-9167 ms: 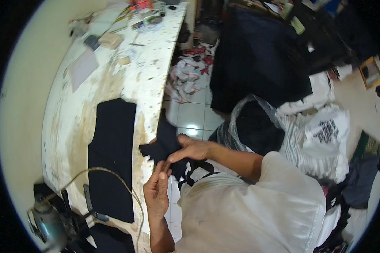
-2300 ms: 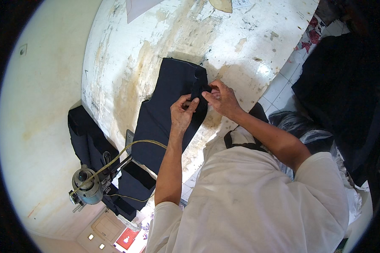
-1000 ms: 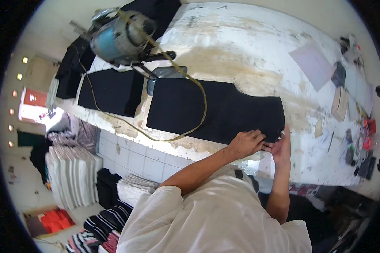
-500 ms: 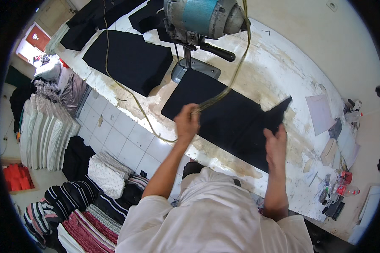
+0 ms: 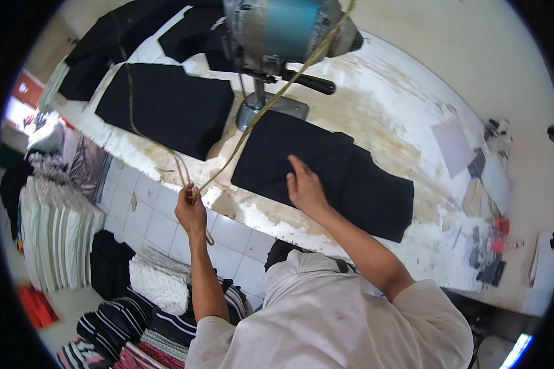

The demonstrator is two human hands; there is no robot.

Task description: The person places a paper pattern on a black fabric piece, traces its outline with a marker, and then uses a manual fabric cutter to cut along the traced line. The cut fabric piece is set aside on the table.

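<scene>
My left hand (image 5: 192,210) is closed around a yellowish power cord (image 5: 232,155) at the table's near edge. From there the cord runs up in front of a cloth cutting machine (image 5: 289,31) with a grey and blue motor; another length goes off to the far left. My right hand (image 5: 306,189) has its fingers stretched out over a stack of black cloth (image 5: 375,184), just above or touching it; I cannot tell which. The stack's far left corner lies beside the machine's metal base plate (image 5: 298,111).
More cut black cloth (image 5: 166,104) lies left of the machine, with further stacks behind. Paper pieces (image 5: 452,147) and a plastic bottle (image 5: 505,245) are at the table's right end. Folded white (image 5: 160,280) and striped fabrics (image 5: 114,326) are piled at the lower left, by the tiled floor (image 5: 166,224).
My left hand has moved left, drawing the cord off the black cloth. My right hand has gone from the cloth's right end to its middle. That end, raised before, now lies flat.
</scene>
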